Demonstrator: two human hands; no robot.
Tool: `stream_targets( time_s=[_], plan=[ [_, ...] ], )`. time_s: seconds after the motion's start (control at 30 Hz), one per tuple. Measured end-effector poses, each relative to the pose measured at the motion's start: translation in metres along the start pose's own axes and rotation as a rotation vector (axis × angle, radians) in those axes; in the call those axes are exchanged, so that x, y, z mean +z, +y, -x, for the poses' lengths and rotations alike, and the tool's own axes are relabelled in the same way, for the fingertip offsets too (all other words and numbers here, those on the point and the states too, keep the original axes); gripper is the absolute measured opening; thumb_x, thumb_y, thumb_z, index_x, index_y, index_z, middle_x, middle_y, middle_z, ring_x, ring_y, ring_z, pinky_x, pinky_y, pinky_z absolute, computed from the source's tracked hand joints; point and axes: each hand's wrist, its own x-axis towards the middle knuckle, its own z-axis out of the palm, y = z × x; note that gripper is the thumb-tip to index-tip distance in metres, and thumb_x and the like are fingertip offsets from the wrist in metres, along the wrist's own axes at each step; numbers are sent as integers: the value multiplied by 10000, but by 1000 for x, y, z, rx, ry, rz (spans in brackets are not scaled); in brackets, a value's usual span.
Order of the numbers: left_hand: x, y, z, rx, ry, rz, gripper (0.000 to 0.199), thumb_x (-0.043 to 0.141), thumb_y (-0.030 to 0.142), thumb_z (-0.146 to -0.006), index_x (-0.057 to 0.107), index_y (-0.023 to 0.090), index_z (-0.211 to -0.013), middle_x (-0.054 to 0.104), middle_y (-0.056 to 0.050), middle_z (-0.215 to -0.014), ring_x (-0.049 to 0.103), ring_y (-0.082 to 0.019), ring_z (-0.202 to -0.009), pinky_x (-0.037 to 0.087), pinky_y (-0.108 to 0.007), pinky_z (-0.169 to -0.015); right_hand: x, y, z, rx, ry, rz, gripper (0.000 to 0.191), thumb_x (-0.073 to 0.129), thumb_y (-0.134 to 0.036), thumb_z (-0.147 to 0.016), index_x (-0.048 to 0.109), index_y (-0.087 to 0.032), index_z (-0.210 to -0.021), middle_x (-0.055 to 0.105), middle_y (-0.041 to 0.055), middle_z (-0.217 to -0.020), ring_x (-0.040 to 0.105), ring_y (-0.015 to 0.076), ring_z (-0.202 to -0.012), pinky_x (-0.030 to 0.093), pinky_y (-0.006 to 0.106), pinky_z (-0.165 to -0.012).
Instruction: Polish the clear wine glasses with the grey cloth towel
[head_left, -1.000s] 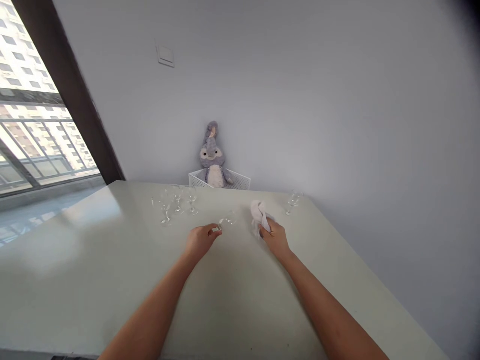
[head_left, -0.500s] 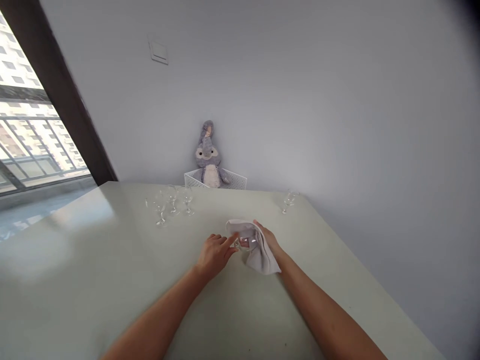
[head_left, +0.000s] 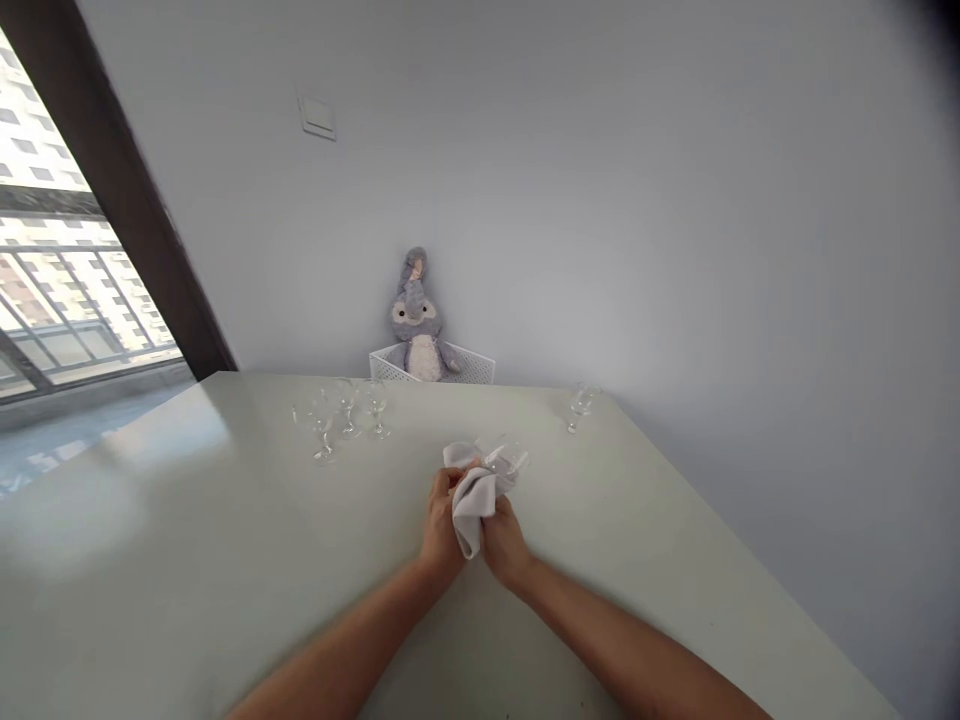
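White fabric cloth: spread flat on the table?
No, the white fabric cloth is bunched and folded between the left hand and the right hand.

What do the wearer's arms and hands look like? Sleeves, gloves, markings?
Left hand and right hand are ungloved. Left forearm and right forearm are bare as far as the frame shows, with no sleeves, watch, bracelet, cables or markings visible. Rings can't be ruled out.

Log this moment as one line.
left hand: at cloth, grip partly hidden | right hand: holding cloth | held glass: bowl showing beyond cloth | table: three left-side glasses, one right-side glass
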Motion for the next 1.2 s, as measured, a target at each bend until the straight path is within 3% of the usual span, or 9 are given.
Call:
stream_targets(
  time_s=[0.1, 0.17, 0.3, 0.47, 0.63, 0.83, 0.97, 1.1, 1.2],
  plan=[
    [-8, 3, -4, 144, 37, -126, 221, 460, 244, -794, 648, 209, -904, 565, -65, -909, 496, -225, -929, 385, -375, -833, -15, -2, -15, -58, 79, 27, 311, 542, -447, -743, 594, -159, -850, 622, 26, -742, 550, 165, -692, 427, 282, -641],
    [-16, 5, -9, 118, 60, -53, 249, 413, 259, -828, 626, 209, -948, 589, -67, -933, 527, -203, -922, 404, -362, -822, -27, -5, -23, -119, 114, 170, 287, 531, -420, -751, 588, -155, -846, 622, 27, -756, 547, 168, -695, 423, 289, -649],
    [-27, 5, -15, 49, -19, 188, 590, 578, 346, -751, 340, 247, -1282, 513, -107, -1214, 468, -227, -1123, 378, -378, -911, -40, -11, -26, -245, 28, 757, 192, 484, -283, -776, 607, -162, -860, 629, 63, -830, 547, 202, -771, 411, 327, -704],
    [-25, 3, -17, -48, -7, 422, 581, 684, 341, -658, 395, 201, -1143, 567, -133, -1128, 532, -251, -1063, 408, -407, -893, -44, -16, -25, -546, -122, 1351, 259, 497, -92, -721, 594, -121, -959, 621, 116, -931, 505, 243, -951, 353, 374, -854],
    [-27, 13, -17, -58, 97, 552, 531, 713, 292, -627, 413, 201, -1056, 562, -127, -1127, 548, -247, -1044, 432, -403, -877, -51, -23, -33, -863, -111, 1515, 339, 487, -79, -753, 546, -129, -1083, 608, 103, -1035, 416, 266, -1105, 286, 425, -943],
    [-28, 18, -18, -156, 252, 704, 457, 680, 314, -672, 427, 190, -1032, 570, -141, -1106, 582, -256, -988, 463, -430, -830, -54, -33, -30, -1026, -67, 1476, 347, 441, -63, -786, 541, -172, -1100, 622, 69, -1025, 406, 239, -1134, 268, 425, -961],
    [-39, 14, -24, -175, 409, 739, 425, 663, 316, -695, 438, 201, -1036, 550, -130, -1140, 582, -229, -993, 451, -420, -867, -64, -37, -32, -959, -54, 1270, 361, 413, -51, -760, 574, -204, -1044, 634, 46, -978, 450, 224, -1094, 299, 421, -933],
    [-49, 17, -26, -47, 476, 743, 401, 651, 302, -710, 431, 225, -1035, 522, -112, -1183, 541, -227, -1063, 427, -414, -907, -70, -34, -41, -542, 207, 760, 253, 426, -283, -822, 585, -152, -969, 629, 69, -901, 543, 218, -862, 422, 355, -741],
    [-40, 20, -21, -14, 367, 741, 400, 653, 295, -706, 426, 227, -1029, 529, -109, -1161, 548, -245, -1052, 427, -432, -898, -59, -23, -43, -262, 80, 423, 399, 433, -473, -806, 575, -124, -938, 623, 58, -799, 546, 186, -726, 427, 297, -627]
  ],
)
